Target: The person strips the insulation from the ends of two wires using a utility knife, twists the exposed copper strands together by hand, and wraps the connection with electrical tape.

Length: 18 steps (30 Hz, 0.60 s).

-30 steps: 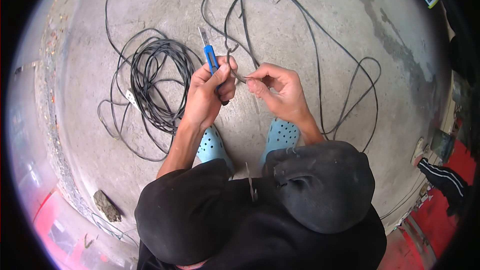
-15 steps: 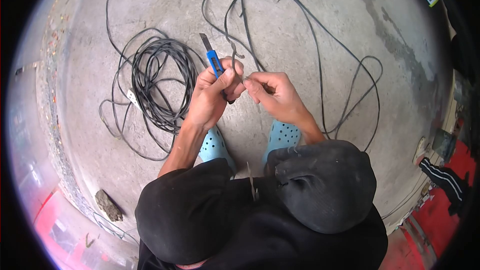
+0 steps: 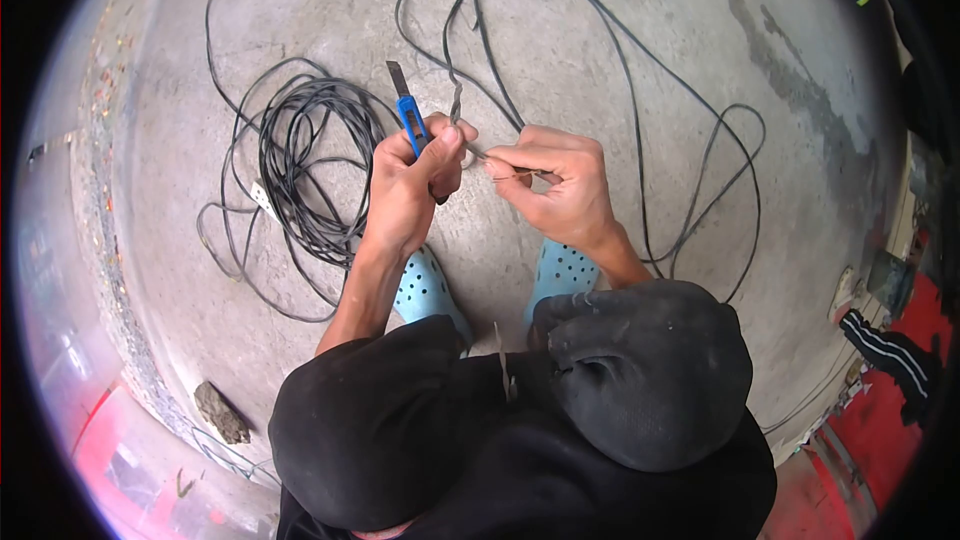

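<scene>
In the head view, my left hand is closed around a blue utility knife, its dark blade out and pointing away from me. The same hand pinches a dark electrical cable between thumb and fingers. To its right, my right hand grips the cable's end, with thin copper-coloured wire strands showing beside the thumb. A short stretch of cable spans the gap between the two hands. How the strands sit inside the right fingers is hidden.
A coil of black cable lies on the concrete floor to the left, a white socket piece beside it. Loose cable loops spread at the right. Light-blue clogs are below my hands; a stone lies lower left.
My right hand has moved slightly right, away from the left, drawing the cable end across; wire strands now show at it. My left hand and the knife have shifted a little left.
</scene>
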Each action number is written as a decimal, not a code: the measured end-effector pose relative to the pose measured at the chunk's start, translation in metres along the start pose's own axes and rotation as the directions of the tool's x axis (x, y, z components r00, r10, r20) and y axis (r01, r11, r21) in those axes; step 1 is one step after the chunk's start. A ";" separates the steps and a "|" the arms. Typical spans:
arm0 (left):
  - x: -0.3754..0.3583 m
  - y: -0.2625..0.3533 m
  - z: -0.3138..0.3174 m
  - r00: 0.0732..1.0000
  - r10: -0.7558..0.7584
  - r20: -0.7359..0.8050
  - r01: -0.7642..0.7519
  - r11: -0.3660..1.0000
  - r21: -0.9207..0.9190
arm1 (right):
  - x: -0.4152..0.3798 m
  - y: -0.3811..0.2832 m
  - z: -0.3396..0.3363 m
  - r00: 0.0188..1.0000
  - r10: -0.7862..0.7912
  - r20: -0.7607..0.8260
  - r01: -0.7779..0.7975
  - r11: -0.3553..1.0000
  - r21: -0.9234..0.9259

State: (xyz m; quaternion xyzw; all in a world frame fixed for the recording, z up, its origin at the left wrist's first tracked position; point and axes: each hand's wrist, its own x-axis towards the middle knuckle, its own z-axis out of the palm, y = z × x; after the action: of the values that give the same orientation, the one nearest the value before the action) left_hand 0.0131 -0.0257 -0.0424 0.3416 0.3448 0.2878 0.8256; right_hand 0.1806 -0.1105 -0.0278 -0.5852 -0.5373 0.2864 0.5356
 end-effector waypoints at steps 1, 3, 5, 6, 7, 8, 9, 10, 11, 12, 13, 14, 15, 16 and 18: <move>-0.001 0.000 0.002 1.000 0.007 -0.008 -0.007 1.000 -0.019 | 0.000 -0.001 0.000 1.000 -0.008 -0.010 0.008 1.000 0.002; -0.002 0.002 0.006 0.999 0.013 -0.038 -0.013 1.000 -0.022 | 0.001 -0.004 -0.003 1.000 0.024 0.016 -0.023 0.999 -0.023; -0.002 0.002 0.008 0.999 0.024 -0.049 -0.025 1.000 -0.018 | 0.001 -0.004 -0.003 0.996 0.073 0.043 -0.073 0.997 0.003; -0.002 0.002 0.008 0.998 0.033 -0.044 -0.033 0.999 -0.014 | 0.001 -0.001 -0.002 0.993 0.105 0.059 -0.108 0.993 0.040; -0.002 0.002 0.008 0.998 0.041 -0.040 -0.042 0.999 -0.010 | 0.001 0.000 -0.002 0.988 0.137 0.076 -0.143 0.987 0.077; -0.002 0.002 0.006 0.999 0.042 -0.011 -0.042 0.999 -0.006 | 0.001 0.000 -0.001 0.984 0.156 0.086 -0.165 0.981 0.107; -0.002 0.002 0.004 0.999 0.042 0.017 -0.042 0.999 -0.003 | 0.000 -0.002 0.001 0.980 0.176 0.097 -0.188 0.973 0.136; -0.002 0.001 0.002 0.998 0.040 0.046 -0.040 0.999 -0.001 | 0.000 -0.003 0.001 0.975 0.196 0.108 -0.212 0.963 0.164; -0.002 0.000 0.002 0.998 0.036 0.052 -0.036 0.999 -0.013 | 0.000 -0.002 0.000 0.972 0.199 0.125 -0.219 0.959 0.180; -0.002 0.000 0.002 0.998 0.033 0.057 -0.031 0.999 -0.026 | 0.000 -0.002 0.000 0.969 0.200 0.142 -0.226 0.954 0.196; -0.002 0.000 0.001 0.998 0.031 0.062 -0.029 0.999 -0.038 | 0.000 -0.002 0.000 0.967 0.200 0.160 -0.231 0.949 0.213; -0.003 0.001 0.002 0.998 0.020 0.061 -0.017 0.999 -0.050 | -0.001 -0.001 0.000 0.962 0.211 0.176 -0.250 0.937 0.243; -0.003 0.003 0.004 0.998 0.009 0.060 -0.006 0.998 -0.062 | -0.002 0.000 0.001 0.956 0.221 0.194 -0.269 0.924 0.273; -0.004 0.004 0.006 0.998 -0.001 0.058 0.005 0.997 -0.074 | -0.003 0.001 0.002 0.950 0.230 0.212 -0.287 0.909 0.302; -0.003 0.005 0.006 0.994 -0.012 0.106 0.031 0.983 -0.182 | -0.004 0.004 0.007 0.957 0.203 0.205 -0.271 0.879 0.392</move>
State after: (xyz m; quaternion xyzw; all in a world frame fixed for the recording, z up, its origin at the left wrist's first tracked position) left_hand 0.0153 -0.0272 -0.0346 0.2747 0.2769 0.2911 0.8735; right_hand 0.1747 -0.1116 -0.0338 -0.4946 -0.4289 0.5031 0.5643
